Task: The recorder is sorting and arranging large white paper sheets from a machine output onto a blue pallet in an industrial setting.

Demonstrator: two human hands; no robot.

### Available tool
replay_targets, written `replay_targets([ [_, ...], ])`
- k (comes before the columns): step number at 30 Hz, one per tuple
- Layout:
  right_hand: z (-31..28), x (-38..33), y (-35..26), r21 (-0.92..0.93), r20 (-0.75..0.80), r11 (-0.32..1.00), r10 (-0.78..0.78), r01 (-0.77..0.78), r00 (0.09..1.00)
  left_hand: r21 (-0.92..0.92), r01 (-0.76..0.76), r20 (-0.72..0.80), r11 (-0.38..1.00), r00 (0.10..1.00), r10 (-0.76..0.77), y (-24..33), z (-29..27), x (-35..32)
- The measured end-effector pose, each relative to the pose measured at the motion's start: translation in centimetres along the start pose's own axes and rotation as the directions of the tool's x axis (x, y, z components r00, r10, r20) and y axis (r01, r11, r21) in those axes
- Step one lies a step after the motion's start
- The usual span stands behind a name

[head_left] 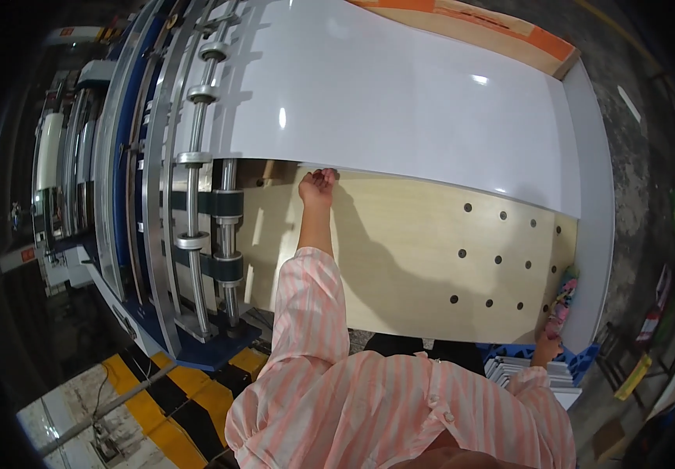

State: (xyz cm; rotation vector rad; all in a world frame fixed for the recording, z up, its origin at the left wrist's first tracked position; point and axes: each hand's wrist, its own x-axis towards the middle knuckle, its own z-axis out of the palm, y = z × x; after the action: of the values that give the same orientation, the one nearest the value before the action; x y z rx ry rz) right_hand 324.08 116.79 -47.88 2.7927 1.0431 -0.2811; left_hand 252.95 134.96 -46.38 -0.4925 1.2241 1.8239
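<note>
My left hand [318, 186] reaches forward over a pale wooden board [400, 258], its fingers curled in at the near edge of a large glossy white sheet [423, 86]. Whether the fingertips pinch that edge is hidden. At the board's right end, my right hand [547, 349] is closed around the lower end of a multicoloured, floral-looking bundle [562, 303]. The bundle leans up against a white side wall [594, 227]. Pink-and-white striped sleeves cover both arms.
Left of the board runs a machine with metal shafts, rollers [194, 159] and dark green belts [228, 204]. Several dark round holes dot the board's right half. An orange-edged wooden rail [501, 27] lies at the back. Light-coloured profiles [537, 374] are stacked near my right arm.
</note>
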Motion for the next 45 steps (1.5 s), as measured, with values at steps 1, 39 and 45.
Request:
replay_targets([
  [1, 0.0, -0.2, -0.5, -0.001, -0.004, 1.000, -0.016, 0.016, 1.000, -0.014, -0.007, -0.006, 1.000, 1.000, 0.007, 0.3, 0.2, -0.1],
  [39, 0.5, 1.0, -2.1, 0.122, 0.085, 0.960, -0.263, 0.252, 0.961, -0.050, -0.081, -0.071, 0.995, 0.994, 0.077, -3.7, 5.2, -2.3],
  [45, 1.4, -1.9, -6.0, 0.367, 0.082, 0.885, -0.337, 0.286, 0.938, -0.027, -0.090, 0.064, 0.996, 0.994, 0.091, -5.4, 5.2, -4.8],
])
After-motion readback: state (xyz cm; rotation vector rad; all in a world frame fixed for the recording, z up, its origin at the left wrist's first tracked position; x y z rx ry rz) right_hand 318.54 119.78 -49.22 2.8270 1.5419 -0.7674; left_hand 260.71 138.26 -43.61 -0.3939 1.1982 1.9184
